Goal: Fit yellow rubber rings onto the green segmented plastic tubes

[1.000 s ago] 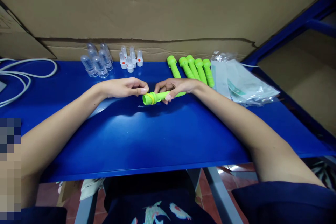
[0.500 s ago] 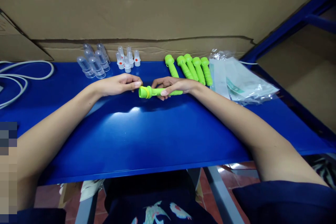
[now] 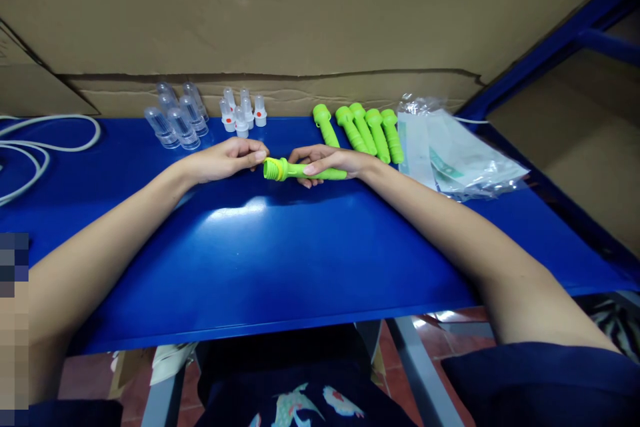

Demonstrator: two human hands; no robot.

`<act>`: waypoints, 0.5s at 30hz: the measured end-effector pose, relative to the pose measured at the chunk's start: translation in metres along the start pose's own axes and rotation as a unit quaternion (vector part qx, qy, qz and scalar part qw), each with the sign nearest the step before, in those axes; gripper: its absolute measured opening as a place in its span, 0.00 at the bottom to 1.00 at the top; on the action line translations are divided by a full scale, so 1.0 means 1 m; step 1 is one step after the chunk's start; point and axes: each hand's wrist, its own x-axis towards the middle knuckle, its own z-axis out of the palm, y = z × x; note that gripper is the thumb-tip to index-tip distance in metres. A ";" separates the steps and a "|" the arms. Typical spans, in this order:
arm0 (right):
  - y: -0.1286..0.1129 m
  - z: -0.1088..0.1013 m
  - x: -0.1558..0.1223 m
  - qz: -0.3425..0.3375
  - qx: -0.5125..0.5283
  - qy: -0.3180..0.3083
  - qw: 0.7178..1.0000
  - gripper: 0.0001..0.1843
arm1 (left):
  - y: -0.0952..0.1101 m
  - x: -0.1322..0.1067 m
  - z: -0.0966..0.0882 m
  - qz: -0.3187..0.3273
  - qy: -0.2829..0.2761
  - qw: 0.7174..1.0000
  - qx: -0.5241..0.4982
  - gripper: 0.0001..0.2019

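In the head view, one green tube (image 3: 293, 171) is held low over the blue table (image 3: 280, 260). Five more green tubes (image 3: 365, 127), the clear vials (image 3: 175, 121) and the white nozzles (image 3: 243, 113) stand at the back, seemingly not yet joined. The right hand (image 3: 327, 160) wraps the shaft, palm down. The left hand (image 3: 227, 159), fingertips drawn narrow, meets the threaded end, but whether it grips cannot be told.

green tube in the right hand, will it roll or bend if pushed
Probably rolls: the green tube looks round along its body, though its wider threaded end may curve the path. Likely stiff: it shows no sag, gripped mid-body by the right hand. Probably light: slim plastic.
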 end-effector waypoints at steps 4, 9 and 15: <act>0.003 -0.005 0.000 0.006 0.016 0.012 1.000 0.22 | -0.012 0.004 0.011 0.043 0.089 0.993 -0.057 0.26; 0.004 -0.006 -0.001 0.000 0.026 0.009 1.000 0.24 | -0.014 0.004 0.016 0.037 0.083 0.987 -0.129 0.24; 0.002 -0.004 0.001 0.009 0.007 -0.062 0.998 0.25 | -0.007 0.003 0.009 0.012 -0.042 0.992 -0.119 0.24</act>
